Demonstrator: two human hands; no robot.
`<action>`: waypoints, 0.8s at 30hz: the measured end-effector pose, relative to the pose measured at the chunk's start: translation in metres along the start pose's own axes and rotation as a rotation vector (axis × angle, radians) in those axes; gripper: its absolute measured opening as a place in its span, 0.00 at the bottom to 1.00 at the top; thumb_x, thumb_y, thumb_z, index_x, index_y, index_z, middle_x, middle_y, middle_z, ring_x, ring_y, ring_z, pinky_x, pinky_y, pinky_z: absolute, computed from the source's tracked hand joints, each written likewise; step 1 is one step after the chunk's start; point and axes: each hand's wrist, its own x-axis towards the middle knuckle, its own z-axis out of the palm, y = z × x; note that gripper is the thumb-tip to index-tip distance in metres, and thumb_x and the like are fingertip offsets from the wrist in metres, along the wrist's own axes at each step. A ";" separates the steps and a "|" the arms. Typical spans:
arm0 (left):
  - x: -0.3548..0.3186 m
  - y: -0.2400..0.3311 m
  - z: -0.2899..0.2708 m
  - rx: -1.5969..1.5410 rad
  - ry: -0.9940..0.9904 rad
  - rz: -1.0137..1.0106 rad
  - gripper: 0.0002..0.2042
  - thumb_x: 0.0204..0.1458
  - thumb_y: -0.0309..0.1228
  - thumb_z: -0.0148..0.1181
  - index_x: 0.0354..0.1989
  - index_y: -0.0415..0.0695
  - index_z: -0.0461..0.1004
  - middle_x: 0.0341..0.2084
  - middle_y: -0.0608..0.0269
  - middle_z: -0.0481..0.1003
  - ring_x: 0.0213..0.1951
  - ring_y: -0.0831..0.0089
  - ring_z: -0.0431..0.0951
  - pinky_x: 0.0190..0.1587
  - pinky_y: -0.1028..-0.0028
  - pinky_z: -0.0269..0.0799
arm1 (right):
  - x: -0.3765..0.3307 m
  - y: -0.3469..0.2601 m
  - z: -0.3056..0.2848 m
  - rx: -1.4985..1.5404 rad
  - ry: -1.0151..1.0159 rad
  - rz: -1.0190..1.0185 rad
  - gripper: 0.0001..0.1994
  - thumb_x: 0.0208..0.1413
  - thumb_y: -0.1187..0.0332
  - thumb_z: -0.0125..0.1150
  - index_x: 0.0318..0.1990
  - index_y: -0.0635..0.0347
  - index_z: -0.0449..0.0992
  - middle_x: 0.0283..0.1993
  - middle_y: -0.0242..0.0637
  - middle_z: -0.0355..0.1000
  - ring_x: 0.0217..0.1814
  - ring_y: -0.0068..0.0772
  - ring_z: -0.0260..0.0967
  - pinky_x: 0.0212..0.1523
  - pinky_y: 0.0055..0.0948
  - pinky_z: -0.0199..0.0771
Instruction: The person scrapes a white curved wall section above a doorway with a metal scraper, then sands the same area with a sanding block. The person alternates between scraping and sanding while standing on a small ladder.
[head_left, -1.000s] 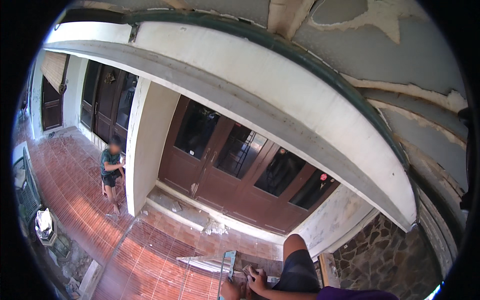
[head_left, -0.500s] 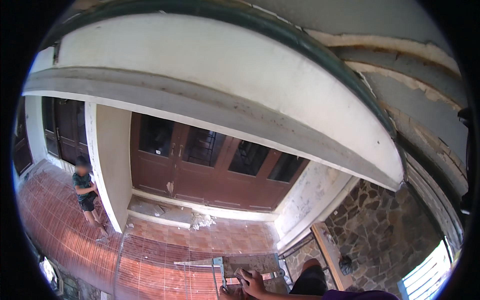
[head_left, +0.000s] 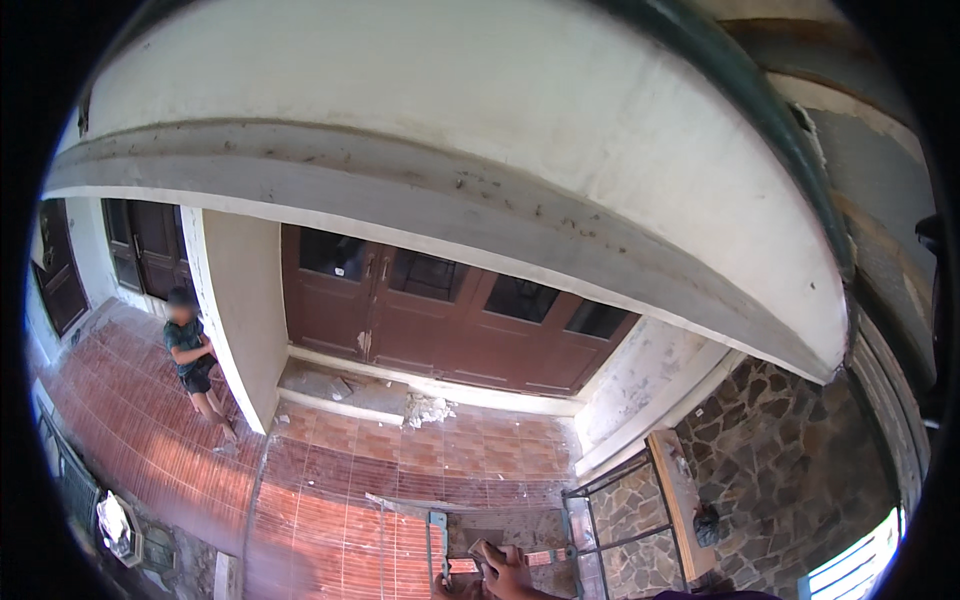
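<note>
At the lower edge my right hand (head_left: 510, 572) is closed around a small, flat, grey-brown block (head_left: 488, 551); its exact kind is too small to tell. Just left of it, my left hand (head_left: 452, 590) is cut off by the frame's lower rim. Its fingers look curled beside a blue-grey metal frame (head_left: 438, 540), and whatever they hold is hidden. Both hands are above a worn board (head_left: 510, 525) that spans between metal uprights.
Red tiled floor (head_left: 330, 520) stretches far below. A dark metal frame with a wooden plank (head_left: 672, 505) stands right, a dark bag (head_left: 706, 525) beside it. Overhead runs a pale beam (head_left: 400, 190). Another person (head_left: 192, 350) stands by a pillar (head_left: 235, 320), left. White rubble (head_left: 430, 410) lies near brown doors (head_left: 440, 320).
My view has tilted and shifted, so the scene sits further right. My leg has dropped out of sight. Both hands sit slightly lower in the picture; the right still holds the block.
</note>
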 end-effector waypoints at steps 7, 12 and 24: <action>0.002 0.001 -0.005 0.130 -0.018 -0.109 0.30 0.46 0.30 0.77 0.57 0.38 0.71 0.27 0.60 0.78 0.27 0.76 0.75 0.30 0.69 0.74 | 0.003 0.018 0.003 0.094 -0.051 0.002 0.25 0.51 0.62 0.66 0.60 0.48 0.77 0.50 0.43 0.74 0.50 0.50 0.70 0.53 0.49 0.71; 0.003 0.000 -0.008 0.203 0.010 -0.103 0.31 0.44 0.34 0.79 0.58 0.42 0.74 0.31 0.56 0.79 0.32 0.73 0.79 0.32 0.68 0.76 | 0.010 0.026 -0.013 0.198 -0.030 -0.030 0.24 0.45 0.59 0.71 0.54 0.41 0.82 0.41 0.36 0.69 0.44 0.46 0.72 0.42 0.43 0.78; -0.004 0.051 -0.014 0.303 0.026 -0.091 0.29 0.42 0.38 0.78 0.51 0.34 0.75 0.32 0.50 0.82 0.37 0.63 0.83 0.38 0.65 0.78 | 0.020 0.034 -0.030 0.287 -0.021 -0.080 0.24 0.45 0.61 0.72 0.54 0.46 0.80 0.40 0.39 0.69 0.43 0.46 0.72 0.38 0.44 0.78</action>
